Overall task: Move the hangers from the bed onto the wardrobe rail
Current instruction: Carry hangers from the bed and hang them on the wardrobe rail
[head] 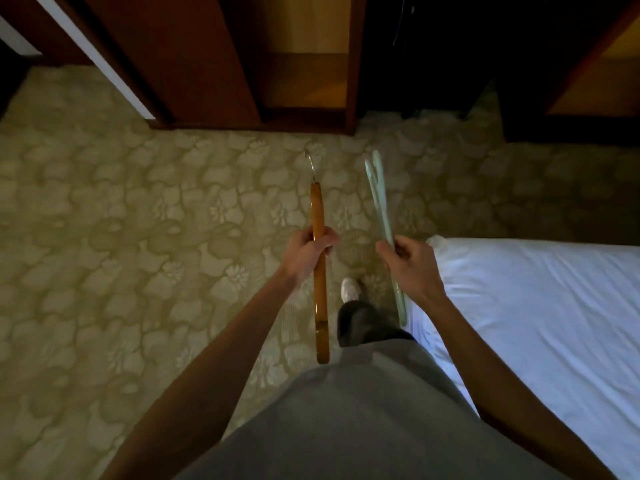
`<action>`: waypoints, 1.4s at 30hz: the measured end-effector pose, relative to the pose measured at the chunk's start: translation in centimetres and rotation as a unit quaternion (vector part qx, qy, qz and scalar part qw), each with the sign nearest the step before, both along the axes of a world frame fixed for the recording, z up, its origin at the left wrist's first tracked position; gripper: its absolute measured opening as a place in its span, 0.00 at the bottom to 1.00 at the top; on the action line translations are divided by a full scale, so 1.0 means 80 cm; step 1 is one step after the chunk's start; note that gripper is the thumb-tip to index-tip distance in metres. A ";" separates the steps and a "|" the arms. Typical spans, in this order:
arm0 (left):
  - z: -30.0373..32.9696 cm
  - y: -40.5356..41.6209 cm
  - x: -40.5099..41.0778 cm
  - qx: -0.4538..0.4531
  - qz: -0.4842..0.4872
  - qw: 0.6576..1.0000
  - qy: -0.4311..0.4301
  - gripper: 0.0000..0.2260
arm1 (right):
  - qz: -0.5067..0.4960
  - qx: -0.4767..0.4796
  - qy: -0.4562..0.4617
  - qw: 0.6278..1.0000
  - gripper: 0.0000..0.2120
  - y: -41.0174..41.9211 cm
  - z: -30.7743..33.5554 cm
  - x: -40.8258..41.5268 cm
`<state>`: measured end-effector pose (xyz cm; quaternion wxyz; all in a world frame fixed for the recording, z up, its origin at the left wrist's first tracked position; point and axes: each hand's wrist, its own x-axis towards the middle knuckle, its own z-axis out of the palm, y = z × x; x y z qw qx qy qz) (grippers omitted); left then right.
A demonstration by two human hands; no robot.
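My left hand (306, 251) grips a wooden hanger (319, 296) seen edge-on, its metal hook pointing toward the wardrobe. My right hand (410, 263) pinches pale green plastic hangers (379, 199), two as far as I can tell, also edge-on with their hooks forward. The bed (540, 306) with a white sheet lies at the right, beside my right arm. The wardrobe (304, 60) stands open ahead, its inside dim and wooden. The rail is out of view.
Patterned beige carpet (138, 202) covers the floor between me and the wardrobe. An open wardrobe door (180, 57) angles out at the upper left. A dark opening (433, 53) lies right of the wardrobe. My foot in a white shoe (349, 289) is stepping forward.
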<state>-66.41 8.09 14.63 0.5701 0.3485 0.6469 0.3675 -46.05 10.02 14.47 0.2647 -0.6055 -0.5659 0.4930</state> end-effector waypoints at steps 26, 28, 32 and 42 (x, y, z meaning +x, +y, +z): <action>0.101 0.645 -0.354 0.096 0.116 0.988 0.020 0.09 | 0.094 0.019 0.037 0.995 0.12 0.684 0.102 -0.412; 0.121 0.698 -0.388 0.118 0.100 0.988 0.020 0.11 | 0.084 0.033 0.041 0.995 0.11 0.730 0.123 -0.446; 0.160 0.805 -0.439 0.143 0.085 0.986 0.025 0.12 | 0.072 0.062 0.040 0.995 0.13 0.820 0.171 -0.500; 0.284 1.053 -0.521 0.235 0.036 0.970 0.041 0.12 | 0.033 0.143 0.052 0.988 0.10 1.062 0.294 -0.591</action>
